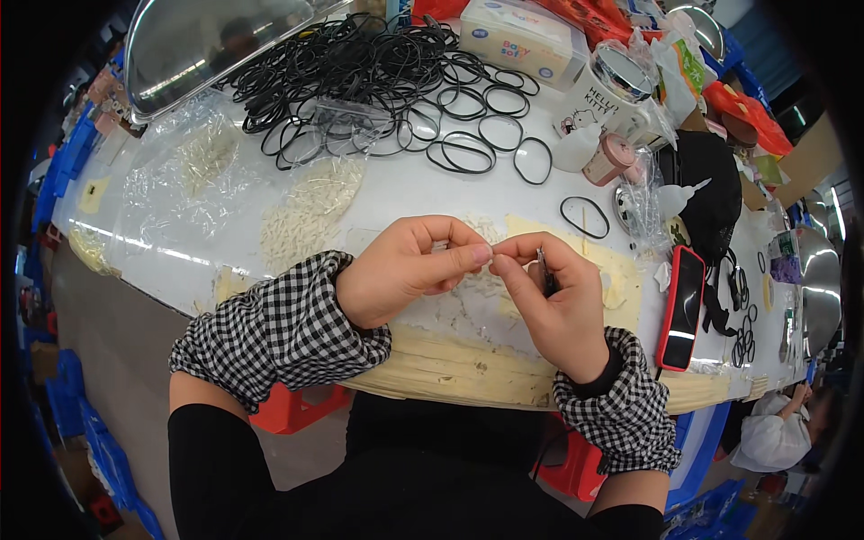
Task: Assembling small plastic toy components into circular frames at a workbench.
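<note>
Elastic rings (pixel 396 81) behind the hands (pixel 490 270) — phone (pixel 681 309) right, on table (pixel 423 184).

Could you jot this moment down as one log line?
left hand: pinching tiny pale piece | right hand: holding tweezers, fingertips meeting left | black rings: piled beyond | red phone: right

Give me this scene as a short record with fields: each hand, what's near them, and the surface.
left hand: fingers pinch a small pale piece against the right hand's fingertips
right hand: holds a thin dark tool, maybe tweezers; exact kind unclear
ahead of hands: pile of black rings; clear bags of small white pieces
to the right: red phone near the edge, one single black ring
surface: white table, front edge worn yellowish
</note>
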